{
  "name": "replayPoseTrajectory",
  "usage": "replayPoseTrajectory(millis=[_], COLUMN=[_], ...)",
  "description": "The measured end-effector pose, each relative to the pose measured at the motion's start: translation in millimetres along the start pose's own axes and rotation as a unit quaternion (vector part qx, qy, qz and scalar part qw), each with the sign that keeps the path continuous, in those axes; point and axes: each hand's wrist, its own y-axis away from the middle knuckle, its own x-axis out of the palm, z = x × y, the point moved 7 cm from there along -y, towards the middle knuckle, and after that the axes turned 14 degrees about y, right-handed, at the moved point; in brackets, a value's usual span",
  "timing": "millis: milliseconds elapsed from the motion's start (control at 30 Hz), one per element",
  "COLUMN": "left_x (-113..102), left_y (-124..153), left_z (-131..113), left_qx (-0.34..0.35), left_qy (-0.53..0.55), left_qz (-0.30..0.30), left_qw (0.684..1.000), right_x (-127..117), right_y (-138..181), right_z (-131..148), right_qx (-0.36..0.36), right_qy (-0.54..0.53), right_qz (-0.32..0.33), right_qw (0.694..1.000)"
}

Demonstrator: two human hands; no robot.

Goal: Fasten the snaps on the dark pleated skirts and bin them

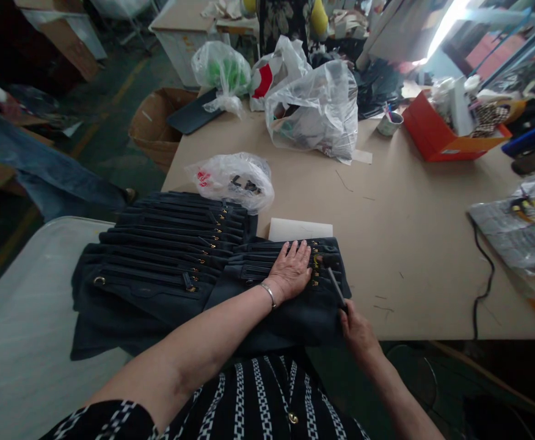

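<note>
A fanned stack of dark fabric pieces with zippers [171, 244] lies at the near edge of the table. My left hand [291, 269] rests flat on the right-hand stack [295, 287], fingers stretched out beside small gold zipper pulls [314, 263]. My right hand [358, 330] is closed round the handle of a small dark hammer-like tool [334, 282], whose head sits on the fabric next to the gold pulls. A white pad [300, 229] lies under the far edge of the right stack.
The tan table [409, 201] carries a small plastic bag of parts [233, 178], larger plastic bags [316, 110], a cup [389, 123], an orange box [446, 137], a black cable [485, 275] and a plastic-wrapped bundle [524, 238]. A cardboard box [157, 125] stands on the floor at left.
</note>
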Motion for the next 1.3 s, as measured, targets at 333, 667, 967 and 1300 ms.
replayPoseTrajectory(millis=[333, 667, 967, 1300], left_x=[2, 1, 3, 3], left_y=[0, 0, 0, 0], left_z=[0, -1, -1, -1], left_qx=[-0.001, -0.004, -0.008, -0.010], left_qy=[-0.005, -0.017, -0.020, -0.002], left_qz=[-0.002, 0.003, 0.011, 0.016], left_qw=[1.000, 1.000, 1.000, 1.000], right_x=[-2, 0, -1, 22], right_y=[22, 41, 51, 55], right_z=[-2, -4, -5, -33], right_qx=[0.000, -0.002, -0.015, 0.032], right_qy=[-0.040, -0.019, 0.014, 0.094], right_qz=[-0.028, -0.037, -0.030, 0.047], right_qw=[0.999, 0.999, 0.999, 0.994])
